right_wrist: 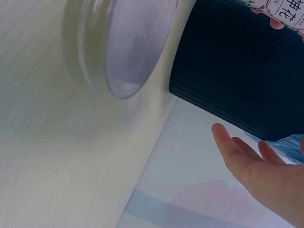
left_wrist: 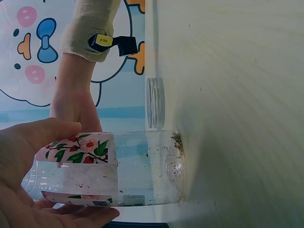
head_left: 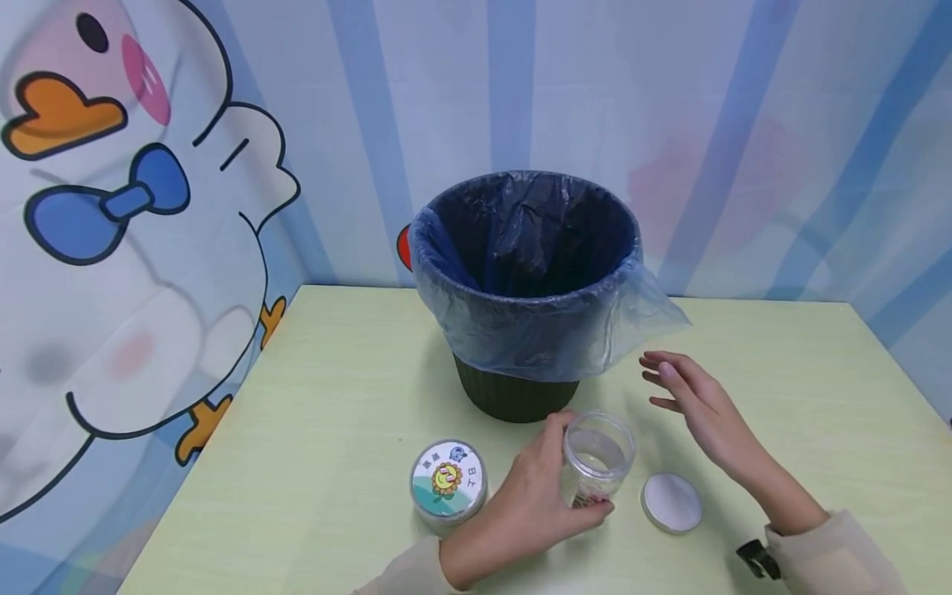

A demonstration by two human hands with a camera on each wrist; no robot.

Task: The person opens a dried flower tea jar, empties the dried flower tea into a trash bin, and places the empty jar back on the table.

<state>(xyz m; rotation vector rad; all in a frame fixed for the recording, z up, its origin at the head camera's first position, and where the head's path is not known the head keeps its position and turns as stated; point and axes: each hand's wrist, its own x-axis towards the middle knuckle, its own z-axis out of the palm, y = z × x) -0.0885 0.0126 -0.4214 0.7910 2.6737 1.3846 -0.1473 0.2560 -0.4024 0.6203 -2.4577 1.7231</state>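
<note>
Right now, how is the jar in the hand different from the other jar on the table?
The open jar has no lid; its loose lid lies beside it on the table. The closed jar wears a lid with a sunflower picture. The left hand holds the open jar; nothing touches the closed jar. The open jar looks nearly empty, while the closed jar's inside is hidden. Both stand upright before the bin.

I see the left hand (head_left: 531, 496) reaching in from the lower edge, forearm in a pale sleeve, its fingers and thumb curled round a clear jar (head_left: 597, 463) — thumb on the near side, fingertips over the far side. The right hand (head_left: 695, 409) hovers flat and relaxed (palm down, fingers straight and slightly spread), gripping nothing — its wrist carries a cream cuff.
</note>
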